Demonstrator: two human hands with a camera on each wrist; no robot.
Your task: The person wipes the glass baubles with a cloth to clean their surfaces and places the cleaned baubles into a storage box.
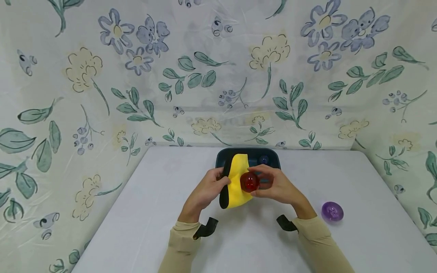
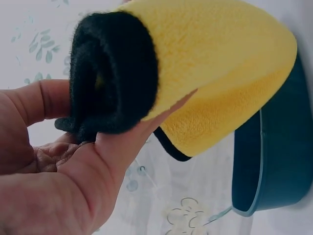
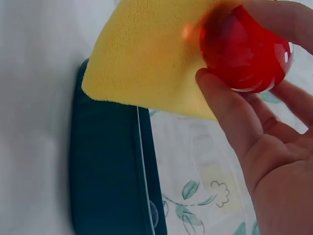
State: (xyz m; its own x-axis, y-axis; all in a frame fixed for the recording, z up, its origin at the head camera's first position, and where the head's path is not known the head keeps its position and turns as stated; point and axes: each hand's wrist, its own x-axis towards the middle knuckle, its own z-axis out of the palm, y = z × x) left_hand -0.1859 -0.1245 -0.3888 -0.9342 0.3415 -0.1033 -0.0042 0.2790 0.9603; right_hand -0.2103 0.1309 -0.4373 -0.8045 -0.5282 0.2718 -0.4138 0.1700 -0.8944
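1. Cloth (image 1: 239, 182): yellow, black edging and black underside.
2. Ball (image 1: 250, 181): clear glossy red.
3. Tray (image 1: 269, 154): dark teal.
4. Second ball (image 1: 332, 211): translucent purple.
5. Table (image 1: 136, 212): plain white.
6. Backdrop sheet (image 1: 218, 68): off-white, printed with blue and pale yellow flowers, green leaves.
7. Sleeves (image 1: 317, 242): beige.
8. Wrist straps (image 1: 206, 228): black.

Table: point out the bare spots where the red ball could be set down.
Free: the table left of the left hand, and the strip between both sleeves. Crowded: the dark tray behind the yellow cloth, and beside the purple ball right of the right hand holding the red ball.
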